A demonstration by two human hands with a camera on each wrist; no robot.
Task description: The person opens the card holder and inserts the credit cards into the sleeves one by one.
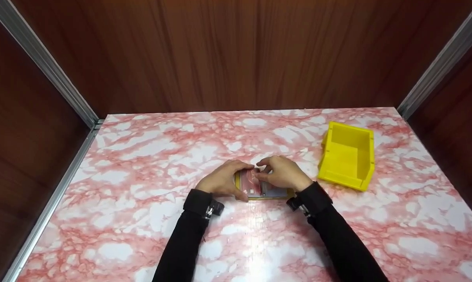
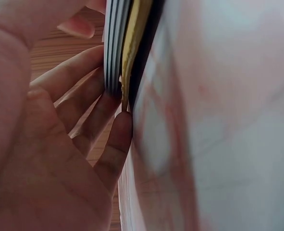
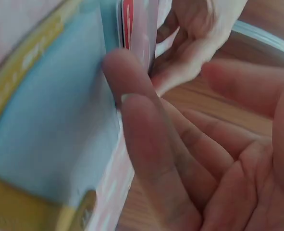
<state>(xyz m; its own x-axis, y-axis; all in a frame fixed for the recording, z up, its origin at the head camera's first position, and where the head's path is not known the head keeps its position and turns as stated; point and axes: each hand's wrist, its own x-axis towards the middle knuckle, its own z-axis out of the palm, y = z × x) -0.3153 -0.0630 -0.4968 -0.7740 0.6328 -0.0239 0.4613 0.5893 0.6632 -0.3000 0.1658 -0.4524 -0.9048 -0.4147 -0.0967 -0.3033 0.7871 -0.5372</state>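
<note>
A flat yellow-edged card holder with what look like clear pockets lies on the table, a reddish card showing on its left half. My left hand grips that left side, thumb along the near edge and fingers at the far edge. The left wrist view shows its fingers against stacked grey layers above a yellow layer. Over the middle is my right hand; its fingertips touch near a pocket's edge while the thumb stays apart. The right half shows a bluish-grey surface.
A yellow open-fronted bin stands to the right of my right hand. Pink-and-white marbled table lies beneath everything. Dark wood panels with metal corner rails enclose the back and sides.
</note>
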